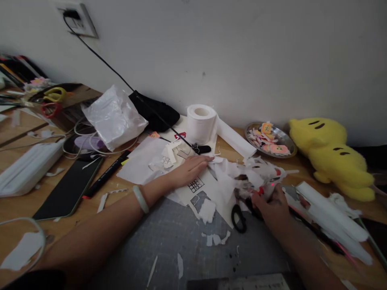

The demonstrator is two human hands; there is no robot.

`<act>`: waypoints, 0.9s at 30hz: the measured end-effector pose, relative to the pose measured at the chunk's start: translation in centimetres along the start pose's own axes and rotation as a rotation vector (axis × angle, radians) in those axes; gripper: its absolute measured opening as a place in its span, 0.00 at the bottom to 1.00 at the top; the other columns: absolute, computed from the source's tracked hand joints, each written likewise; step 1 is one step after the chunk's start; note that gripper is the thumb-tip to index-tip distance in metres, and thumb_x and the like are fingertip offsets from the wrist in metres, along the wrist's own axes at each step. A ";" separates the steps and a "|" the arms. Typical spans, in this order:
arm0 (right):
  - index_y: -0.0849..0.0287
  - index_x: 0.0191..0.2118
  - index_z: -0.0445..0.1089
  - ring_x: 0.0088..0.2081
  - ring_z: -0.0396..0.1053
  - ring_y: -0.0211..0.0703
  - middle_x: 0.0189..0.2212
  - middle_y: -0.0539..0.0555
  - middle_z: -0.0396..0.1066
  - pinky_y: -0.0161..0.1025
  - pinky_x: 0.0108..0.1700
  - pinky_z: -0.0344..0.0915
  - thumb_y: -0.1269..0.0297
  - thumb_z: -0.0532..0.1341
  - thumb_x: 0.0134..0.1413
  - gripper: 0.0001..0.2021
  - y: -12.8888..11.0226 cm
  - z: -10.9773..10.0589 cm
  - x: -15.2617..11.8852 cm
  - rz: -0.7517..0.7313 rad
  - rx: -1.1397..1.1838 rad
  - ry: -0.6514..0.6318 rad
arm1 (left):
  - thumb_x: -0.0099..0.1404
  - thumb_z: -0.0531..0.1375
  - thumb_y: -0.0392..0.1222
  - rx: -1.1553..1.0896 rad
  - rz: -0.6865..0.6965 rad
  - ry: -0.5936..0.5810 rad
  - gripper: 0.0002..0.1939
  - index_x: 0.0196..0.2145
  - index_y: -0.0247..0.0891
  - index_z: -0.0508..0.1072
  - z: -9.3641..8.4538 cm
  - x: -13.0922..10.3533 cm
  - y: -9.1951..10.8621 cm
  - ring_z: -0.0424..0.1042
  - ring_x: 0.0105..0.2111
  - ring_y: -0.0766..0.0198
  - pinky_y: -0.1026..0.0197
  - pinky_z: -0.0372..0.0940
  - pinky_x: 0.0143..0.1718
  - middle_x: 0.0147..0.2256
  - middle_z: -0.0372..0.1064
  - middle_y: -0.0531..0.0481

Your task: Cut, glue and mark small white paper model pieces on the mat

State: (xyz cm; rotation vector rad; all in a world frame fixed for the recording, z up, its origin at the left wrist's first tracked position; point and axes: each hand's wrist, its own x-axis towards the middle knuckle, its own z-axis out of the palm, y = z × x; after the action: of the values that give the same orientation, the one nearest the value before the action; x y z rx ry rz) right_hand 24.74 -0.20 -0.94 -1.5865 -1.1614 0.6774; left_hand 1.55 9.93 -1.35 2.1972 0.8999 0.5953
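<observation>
My left hand (191,170) lies with fingers stretched out over printed paper sheets (208,187), its fingertips at the edge of a piece of white tissue (225,173). In my right hand (273,203) is what looks like a glue gun (273,175), white with a red trigger and a small red light, bits of white scrap clinging to it. A pale stick pokes out from its right end, and tissue hides its left end. Just below, the black handle of a pair of scissors (238,219) shows; its blades are hidden. Torn white paper pieces (207,210) lie nearer me.
A tissue roll (202,123) stands by the wall, beside a metal bowl (290,139) of paper cutouts and a yellow plush toy (332,157). A black cord (111,68) slants down from the socket. Left are a plastic bag (116,117), marker (105,175) and phone (69,187).
</observation>
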 end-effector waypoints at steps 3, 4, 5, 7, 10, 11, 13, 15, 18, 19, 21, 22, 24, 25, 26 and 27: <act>0.56 0.28 0.60 0.19 0.63 0.37 0.18 0.47 0.66 0.33 0.19 0.62 0.60 0.65 0.33 0.15 0.5 0.1 0.1 -0.074 -0.093 -0.047 | 0.68 0.38 0.46 -0.116 -0.045 -0.008 0.22 0.51 0.39 0.62 -0.4 -0.3 -0.2 0.56 0.55 0.63 0.54 0.47 0.58 0.54 0.59 0.47; 0.56 0.28 0.60 0.19 0.63 0.37 0.18 0.47 0.66 0.33 0.19 0.62 0.59 0.64 0.34 0.14 0.6 0.1 0.1 -0.097 -0.120 -0.065 | 0.68 0.37 0.46 -0.164 -0.048 -0.017 0.22 0.51 0.39 0.63 -0.5 -0.4 -0.2 0.56 0.55 0.64 0.55 0.47 0.58 0.54 0.59 0.48; 0.56 0.27 0.60 0.19 0.63 0.37 0.18 0.48 0.66 0.33 0.19 0.62 0.59 0.63 0.35 0.12 0.8 0.1 0.2 -0.122 -0.154 -0.082 | 0.68 0.37 0.45 -0.216 -0.051 -0.016 0.22 0.50 0.40 0.64 -0.7 -0.6 -0.3 0.57 0.54 0.64 0.55 0.48 0.58 0.53 0.60 0.48; 0.56 0.26 0.60 0.18 0.62 0.36 0.17 0.47 0.65 0.33 0.19 0.61 0.59 0.62 0.37 0.11 1.0 0.0 0.3 -0.179 -0.262 -0.104 | 0.68 0.36 0.45 -0.327 -0.068 0.012 0.23 0.47 0.39 0.66 -0.9 -0.7 -0.4 0.58 0.54 0.64 0.55 0.47 0.58 0.52 0.62 0.48; 0.56 0.23 0.58 0.16 0.58 0.35 0.15 0.46 0.61 0.32 0.18 0.57 0.57 0.61 0.37 0.12 1.2 -0.4 0.6 -0.265 -0.461 -0.124 | 0.68 0.36 0.44 -0.478 -0.096 0.054 0.23 0.43 0.37 0.67 -1.0 -0.7 -0.4 0.58 0.53 0.63 0.54 0.47 0.59 0.50 0.64 0.46; 0.56 0.23 0.58 0.16 0.58 0.35 0.15 0.46 0.61 0.33 0.18 0.57 0.56 0.61 0.38 0.12 1.3 -0.5 0.7 -0.298 -0.512 -0.130 | 0.68 0.36 0.44 -0.509 -0.098 0.052 0.22 0.41 0.37 0.67 -0.9 -0.7 -0.4 0.58 0.54 0.63 0.53 0.46 0.59 0.51 0.64 0.46; 0.56 0.21 0.58 0.17 0.59 0.37 0.16 0.47 0.62 0.33 0.19 0.57 0.56 0.60 0.38 0.12 1.2 -0.7 0.9 -0.369 -0.588 -0.158 | 0.68 0.36 0.44 -0.542 -0.091 0.054 0.21 0.37 0.38 0.66 -0.8 -0.7 -0.3 0.57 0.54 0.63 0.52 0.45 0.59 0.51 0.64 0.47; 0.56 0.20 0.58 0.19 0.61 0.38 0.17 0.48 0.63 0.34 0.21 0.57 0.56 0.59 0.38 0.11 1.0 -0.9 1.1 -0.431 -0.653 -0.204 | 0.67 0.37 0.44 -0.573 -0.081 0.073 0.19 0.31 0.39 0.63 -0.6 -0.7 -0.3 0.58 0.54 0.63 0.51 0.45 0.59 0.50 0.64 0.48; 0.57 0.22 0.63 0.21 0.64 0.41 0.19 0.50 0.66 0.35 0.23 0.57 0.59 0.58 0.40 0.07 0.7 -1.1 1.4 -0.492 -0.729 -0.292 | 0.67 0.37 0.43 -0.615 -0.090 0.100 0.15 0.25 0.40 0.54 -0.4 -0.7 -0.4 0.60 0.52 0.62 0.50 0.49 0.57 0.49 0.66 0.47; 0.57 0.23 0.64 0.22 0.64 0.41 0.20 0.51 0.67 0.35 0.23 0.57 0.60 0.57 0.40 0.06 0.6 -1.2 1.5 -0.509 -0.746 -0.312 | 0.66 0.37 0.43 -0.616 -0.097 0.100 0.15 0.24 0.41 0.52 -0.4 -0.7 -0.4 0.61 0.51 0.62 0.50 0.50 0.56 0.49 0.66 0.47; 0.57 0.25 0.65 0.22 0.65 0.42 0.21 0.51 0.67 0.36 0.23 0.57 0.60 0.57 0.41 0.06 0.6 -1.3 1.7 -0.535 -0.766 -0.331 | 0.66 0.38 0.44 -0.608 -0.108 0.092 0.14 0.24 0.41 0.51 -0.3 -0.7 -0.5 0.61 0.51 0.61 0.50 0.50 0.55 0.49 0.65 0.47; 0.56 0.25 0.66 0.22 0.64 0.42 0.21 0.51 0.67 0.36 0.23 0.57 0.61 0.57 0.41 0.06 0.7 -1.4 1.7 -0.544 -0.772 -0.334 | 0.66 0.38 0.44 -0.608 -0.111 0.090 0.14 0.24 0.41 0.51 -0.3 -0.7 -0.5 0.61 0.51 0.61 0.51 0.49 0.55 0.49 0.65 0.47; 0.56 0.24 0.65 0.21 0.64 0.41 0.20 0.51 0.66 0.35 0.22 0.55 0.61 0.57 0.41 0.05 0.8 -1.4 1.8 -0.567 -0.778 -0.338 | 0.66 0.39 0.44 -0.610 -0.125 0.094 0.14 0.24 0.41 0.51 -0.4 -0.6 -0.5 0.61 0.51 0.62 0.51 0.49 0.55 0.49 0.66 0.47; 0.56 0.23 0.64 0.21 0.64 0.41 0.20 0.51 0.66 0.35 0.21 0.55 0.61 0.57 0.41 0.05 0.9 -1.4 1.9 -0.583 -0.778 -0.338 | 0.66 0.39 0.43 -0.610 -0.136 0.099 0.14 0.24 0.41 0.51 -0.3 -0.6 -0.5 0.61 0.51 0.62 0.52 0.49 0.55 0.48 0.67 0.47; 0.56 0.23 0.64 0.21 0.63 0.41 0.20 0.51 0.66 0.35 0.21 0.54 0.62 0.57 0.41 0.05 0.9 -1.4 1.9 -0.599 -0.778 -0.338 | 0.66 0.39 0.43 -0.614 -0.143 0.105 0.14 0.23 0.40 0.51 -0.3 -0.6 -0.4 0.62 0.50 0.62 0.52 0.50 0.55 0.46 0.68 0.48; 0.56 0.23 0.63 0.21 0.63 0.41 0.20 0.51 0.66 0.35 0.21 0.54 0.62 0.56 0.42 0.05 0.9 -1.4 1.9 -0.609 -0.778 -0.338 | 0.66 0.39 0.42 -0.624 -0.141 0.111 0.14 0.23 0.40 0.51 -0.3 -0.6 -0.4 0.63 0.49 0.62 0.52 0.51 0.54 0.44 0.69 0.48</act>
State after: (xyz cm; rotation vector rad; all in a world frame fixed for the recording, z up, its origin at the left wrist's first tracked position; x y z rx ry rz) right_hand 26.96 0.97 -1.14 -1.6027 -2.2241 0.0649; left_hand 0.79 9.85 -1.53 1.5426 0.7824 0.8076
